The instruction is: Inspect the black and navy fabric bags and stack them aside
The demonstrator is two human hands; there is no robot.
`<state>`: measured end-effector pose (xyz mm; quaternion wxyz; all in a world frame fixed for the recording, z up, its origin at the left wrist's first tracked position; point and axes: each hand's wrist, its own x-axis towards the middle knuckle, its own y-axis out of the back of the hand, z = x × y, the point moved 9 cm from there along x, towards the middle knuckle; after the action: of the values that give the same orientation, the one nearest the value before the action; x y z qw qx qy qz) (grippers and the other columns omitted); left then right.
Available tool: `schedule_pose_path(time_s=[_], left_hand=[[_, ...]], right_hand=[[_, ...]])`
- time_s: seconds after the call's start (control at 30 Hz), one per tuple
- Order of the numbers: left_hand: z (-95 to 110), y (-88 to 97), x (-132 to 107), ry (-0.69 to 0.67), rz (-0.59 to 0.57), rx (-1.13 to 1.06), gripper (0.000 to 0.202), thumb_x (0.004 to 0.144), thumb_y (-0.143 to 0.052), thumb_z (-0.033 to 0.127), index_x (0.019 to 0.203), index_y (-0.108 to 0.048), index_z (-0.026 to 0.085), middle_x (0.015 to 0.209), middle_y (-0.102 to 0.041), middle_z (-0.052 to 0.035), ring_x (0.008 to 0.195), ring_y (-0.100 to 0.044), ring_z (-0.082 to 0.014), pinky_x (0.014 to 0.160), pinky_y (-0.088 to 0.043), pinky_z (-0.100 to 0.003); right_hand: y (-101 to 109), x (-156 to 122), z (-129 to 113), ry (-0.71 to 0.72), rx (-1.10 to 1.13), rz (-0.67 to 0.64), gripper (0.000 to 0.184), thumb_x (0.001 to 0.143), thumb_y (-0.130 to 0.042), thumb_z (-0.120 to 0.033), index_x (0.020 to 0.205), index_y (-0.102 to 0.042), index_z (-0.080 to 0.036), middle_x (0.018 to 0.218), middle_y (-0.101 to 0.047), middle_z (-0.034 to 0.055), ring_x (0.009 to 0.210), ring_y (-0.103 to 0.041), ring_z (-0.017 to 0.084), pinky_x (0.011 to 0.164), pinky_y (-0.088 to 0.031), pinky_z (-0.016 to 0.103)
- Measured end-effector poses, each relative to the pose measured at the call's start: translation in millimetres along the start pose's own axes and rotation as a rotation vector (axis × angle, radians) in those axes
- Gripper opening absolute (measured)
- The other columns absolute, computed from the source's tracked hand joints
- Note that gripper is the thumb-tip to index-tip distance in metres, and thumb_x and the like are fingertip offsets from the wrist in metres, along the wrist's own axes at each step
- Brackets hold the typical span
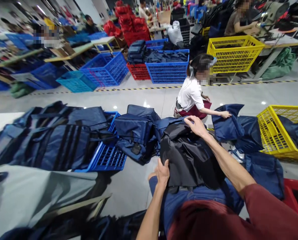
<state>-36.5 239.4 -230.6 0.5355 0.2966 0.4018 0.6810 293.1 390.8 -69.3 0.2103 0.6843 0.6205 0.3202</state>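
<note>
A black fabric bag lies across my lap, inside out. My left hand grips its near left edge, fingers closed on the cloth. At the bag's far top edge my right hand rests with its fingers curled over the fabric. Navy blue bags are piled just beyond the black one.
A blue crate heaped with navy bags stands at left. A yellow basket holding navy fabric stands at right, a red bin beside me. A person in a white shirt crouches ahead, touching a navy bag. More crates line the far aisle.
</note>
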Motion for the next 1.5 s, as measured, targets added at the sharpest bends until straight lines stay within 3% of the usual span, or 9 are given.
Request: schedule_pose_path(time_s=[0.17,0.3,0.63,0.77,0.9,1.0,1.13,1.27,1.5], left_hand=[[18.5,-7.8,0.7,-0.009,-0.007,-0.107,0.060,0.113,-0.040,0.044,0.151,-0.063,0.005,0.128,-0.079,-0.0267,0.109,-0.079,-0.0375,0.090,-0.057,-0.045],[22.6,7.9,-5.6,0.005,0.029,-0.151,0.060,0.113,-0.040,0.047,0.146,-0.067,0.006,0.124,-0.080,-0.0267,0.110,-0.079,-0.0372,0.090,-0.059,-0.045],[-9.7,95.7,-17.3,0.091,0.322,-0.363,0.071,0.109,-0.043,0.067,0.142,-0.067,0.010,0.124,-0.078,-0.0223,0.119,-0.073,-0.0350,0.099,-0.057,-0.045],[-48.5,58.5,-48.1,0.259,0.065,-0.302,0.063,0.108,-0.038,0.060,0.123,-0.075,0.011,0.112,-0.078,-0.0222,0.112,-0.074,-0.0357,0.096,-0.057,-0.045],[-41.2,-1.4,-92.9,0.179,-0.270,-0.362,0.045,0.101,-0.055,0.058,0.099,-0.081,0.021,0.084,-0.080,-0.0125,0.089,-0.078,-0.0332,0.084,-0.059,-0.040],[-32.3,-18.2,-110.3,0.147,-0.374,-0.409,0.050,0.103,-0.050,0.060,0.101,-0.080,0.020,0.081,-0.080,-0.0102,0.083,-0.079,-0.0316,0.084,-0.059,-0.040],[-29.7,-1.0,-102.5,0.177,-0.325,-0.398,0.054,0.106,-0.046,0.064,0.104,-0.079,0.020,0.088,-0.080,-0.0120,0.087,-0.077,-0.0312,0.084,-0.056,-0.040],[-22.9,29.0,-90.0,0.133,-0.194,-0.373,0.048,0.107,-0.051,0.059,0.110,-0.080,0.021,0.099,-0.080,-0.0135,0.092,-0.076,-0.0285,0.086,-0.054,-0.037],[-17.9,25.4,-85.0,0.067,-0.281,-0.276,0.041,0.110,-0.052,0.052,0.106,-0.080,0.022,0.087,-0.076,-0.0090,0.082,-0.074,-0.0258,0.079,-0.050,-0.033]], right_hand=[[-29.7,-95.4,10.0,-0.100,-0.174,-0.181,0.053,0.114,-0.043,-0.064,0.094,-0.073,-0.025,0.096,-0.078,0.0085,0.095,-0.070,0.026,0.084,-0.044,0.034],[-46.0,-107.8,13.2,-0.140,-0.177,-0.104,0.055,0.116,-0.040,-0.056,0.076,-0.060,-0.025,0.081,-0.072,0.0062,0.081,-0.068,0.022,0.074,-0.037,0.031],[113.6,-110.5,-107.5,0.328,-0.106,0.524,0.067,0.114,-0.052,-0.058,0.059,-0.035,-0.024,0.056,-0.041,-0.0020,0.057,-0.036,0.013,0.064,-0.027,0.034],[49.9,-145.2,-80.2,0.307,-0.143,0.377,0.063,0.117,-0.042,-0.054,0.061,-0.040,-0.025,0.056,-0.045,-0.0003,0.056,-0.039,0.015,0.063,-0.030,0.035],[-33.5,-160.9,-5.6,0.108,-0.133,0.127,0.066,0.118,-0.015,-0.056,0.066,-0.045,-0.027,0.065,-0.057,0.0055,0.064,-0.053,0.020,0.067,-0.039,0.034],[-32.8,-162.4,20.0,-0.036,-0.106,0.094,0.062,0.115,-0.024,-0.061,0.069,-0.048,-0.028,0.073,-0.061,0.0068,0.073,-0.059,0.023,0.076,-0.047,0.036],[7.3,-157.9,-18.1,-0.033,0.021,0.155,0.045,0.109,-0.048,-0.067,0.103,-0.066,-0.026,0.108,-0.073,0.0100,0.105,-0.068,0.028,0.096,-0.055,0.042],[6.3,-140.6,-85.1,0.101,-0.024,0.103,0.066,0.098,-0.070,-0.071,0.141,-0.061,-0.022,0.144,-0.067,0.0181,0.136,-0.061,0.036,0.116,-0.050,0.052],[-21.1,-85.9,-113.2,0.013,-0.238,0.027,0.035,0.110,-0.060,-0.057,0.122,-0.067,-0.025,0.117,-0.076,0.0134,0.112,-0.069,0.032,0.085,-0.049,0.036]])
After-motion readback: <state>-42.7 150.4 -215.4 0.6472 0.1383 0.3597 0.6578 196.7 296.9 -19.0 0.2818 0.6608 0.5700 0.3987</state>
